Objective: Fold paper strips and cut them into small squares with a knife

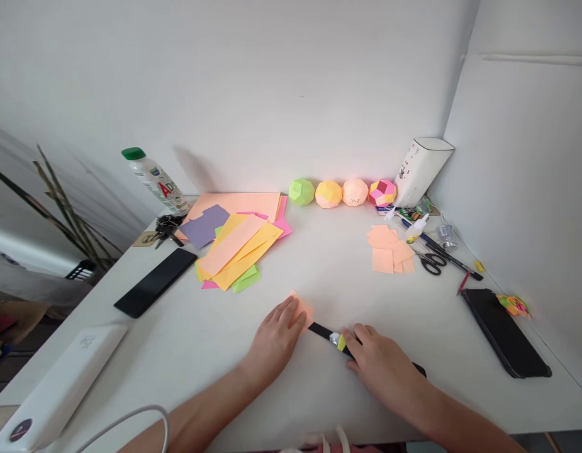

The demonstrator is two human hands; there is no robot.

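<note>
At the tip of the cutter, the left hand lies flat on a peach square; the right hand grasps the handle. Beyond the cutter, four paper balls look finished, small squares seem cut, larger sheets unused.

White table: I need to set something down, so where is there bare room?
Bare tabletop lies between the colored paper pile and the peach squares, in front of the paper balls; another patch separates the right hand from the rightmost phone. Crowded: the back right corner, with scissors, black pen and small bottle.
</note>
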